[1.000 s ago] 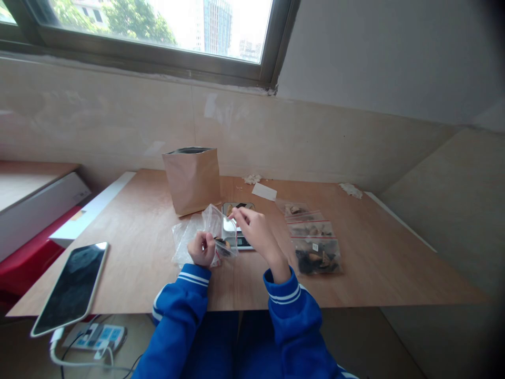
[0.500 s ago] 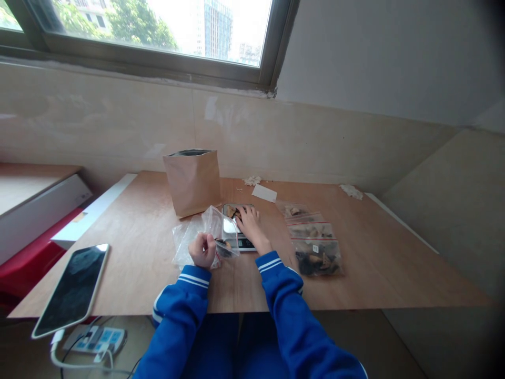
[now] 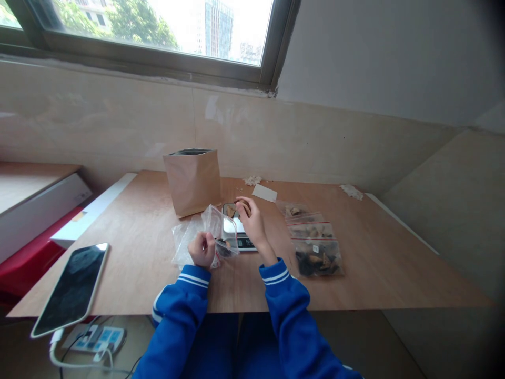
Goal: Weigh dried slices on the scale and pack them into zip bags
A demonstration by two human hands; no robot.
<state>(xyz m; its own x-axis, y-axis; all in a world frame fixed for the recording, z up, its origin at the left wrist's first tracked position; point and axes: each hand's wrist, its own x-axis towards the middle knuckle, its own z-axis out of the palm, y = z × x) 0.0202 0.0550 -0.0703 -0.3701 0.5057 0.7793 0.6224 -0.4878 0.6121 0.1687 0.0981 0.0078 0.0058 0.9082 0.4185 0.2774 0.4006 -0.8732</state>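
Note:
My left hand [image 3: 202, 249] is closed on the edge of a clear zip bag [image 3: 213, 221], whose mouth stands open toward the right. Some dark and orange-brown bits lie low in that bag. Above the scale, my right hand [image 3: 251, 220] pinches a brown dried piece [image 3: 243, 205], perhaps dried mushroom; its exact kind is unclear. The small digital scale [image 3: 233, 229] sits on the table beneath, with its display facing me. More brown dried pieces [image 3: 230, 210] rest on the scale's far part, half hidden by my fingers.
A brown paper pouch [image 3: 193, 181] stands upright behind the zip bag. Several filled zip bags [image 3: 319, 258] lie at the right. A white card [image 3: 264, 193] and crumpled tissue [image 3: 252, 180] are at the back. A tablet [image 3: 73, 289] overhangs the left front edge, cable attached, above a power strip [image 3: 97, 338].
My right hand has risen off the scale and turned, now with a brown dried piece in its fingers. My left hand and the zip bag have stayed in place.

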